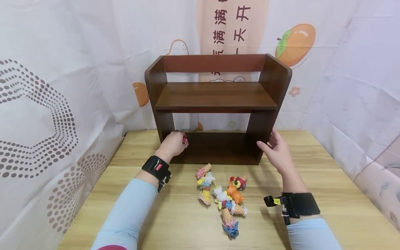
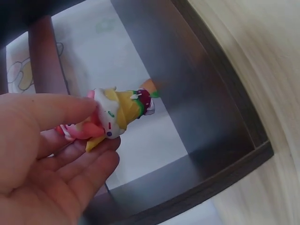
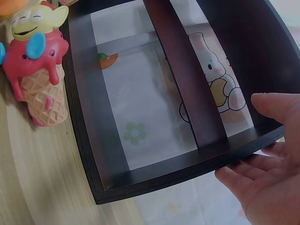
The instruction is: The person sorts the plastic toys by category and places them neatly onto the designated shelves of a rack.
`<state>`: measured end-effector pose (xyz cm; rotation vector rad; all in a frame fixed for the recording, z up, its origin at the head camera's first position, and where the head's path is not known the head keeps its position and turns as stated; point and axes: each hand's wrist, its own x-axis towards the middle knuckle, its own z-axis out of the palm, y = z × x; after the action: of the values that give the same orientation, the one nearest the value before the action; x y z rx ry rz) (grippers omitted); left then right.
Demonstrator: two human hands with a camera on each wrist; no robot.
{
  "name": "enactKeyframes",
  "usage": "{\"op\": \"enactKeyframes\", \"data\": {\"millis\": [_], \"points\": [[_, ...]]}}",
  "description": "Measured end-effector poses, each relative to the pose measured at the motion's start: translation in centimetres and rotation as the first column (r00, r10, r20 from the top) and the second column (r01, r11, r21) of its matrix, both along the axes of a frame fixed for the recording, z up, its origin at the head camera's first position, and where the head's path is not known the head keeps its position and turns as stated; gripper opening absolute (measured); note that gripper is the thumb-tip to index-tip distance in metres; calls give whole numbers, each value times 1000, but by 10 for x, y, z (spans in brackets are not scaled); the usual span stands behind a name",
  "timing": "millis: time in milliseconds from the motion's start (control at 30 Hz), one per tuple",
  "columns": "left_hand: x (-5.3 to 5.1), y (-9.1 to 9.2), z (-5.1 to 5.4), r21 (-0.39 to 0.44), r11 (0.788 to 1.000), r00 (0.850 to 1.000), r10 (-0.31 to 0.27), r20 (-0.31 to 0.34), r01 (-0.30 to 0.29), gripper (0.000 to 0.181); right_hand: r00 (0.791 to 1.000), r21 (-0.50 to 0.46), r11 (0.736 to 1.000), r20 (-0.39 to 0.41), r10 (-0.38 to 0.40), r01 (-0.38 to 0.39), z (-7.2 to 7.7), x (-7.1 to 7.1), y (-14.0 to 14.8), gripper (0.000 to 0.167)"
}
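2 sleeves (image 1: 131, 205), 1 shelf (image 1: 215, 94).
L hand (image 1: 173, 146) pinches 1 toy (image 2: 124, 110) at shelf's L side; R hand (image 1: 278, 154), half-open, grips R; loose toys (image 1: 234, 193) (no. unclear) in front.

smooth wood-look shelf (image 1: 215, 95), wood-grained tabletop (image 1: 175, 215), glossy plastic-looking figurines (image 1: 235, 194), matt cloth-like backdrop (image 1: 93, 52).

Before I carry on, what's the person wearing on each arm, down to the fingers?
The left sleeve is light blue, below a black left wrist strap with a red label. The right sleeve matches; its black right wrist strap carries a yellow label. No gloves show.
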<state>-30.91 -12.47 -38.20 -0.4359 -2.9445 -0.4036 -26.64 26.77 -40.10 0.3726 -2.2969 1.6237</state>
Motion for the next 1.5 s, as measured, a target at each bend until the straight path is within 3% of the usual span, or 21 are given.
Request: {"op": "enactKeyframes", "data": {"millis": [267, 533, 900, 1300, 1500], "points": [[-7, 6, -1, -82, 996, 999, -15, 32, 18, 6, 1000, 2, 1000, -2, -27, 27, 0, -2, 6, 76], [-4, 1, -2, -172, 985, 999, -4, 39, 10, 7, 1000, 25, 1000, 23, -3, 3, 0, 0, 3, 76], [-2, 1, -4, -333, 943, 1000, -16, -7, 13, 11, 999, 36, 999, 29, -17, 16, 4, 5, 1, 77], [-4, 4, -9, -406, 914, 1000, 18, 0, -16, 12, 999, 39, 999, 36, -27, 26, 1, 4, 3, 77], [-5, 5, -4, -355, 935, 997, 31, 68, -5, 8, 999, 23, 999, 46, -23, 22, 4, 6, 3, 79]]}}
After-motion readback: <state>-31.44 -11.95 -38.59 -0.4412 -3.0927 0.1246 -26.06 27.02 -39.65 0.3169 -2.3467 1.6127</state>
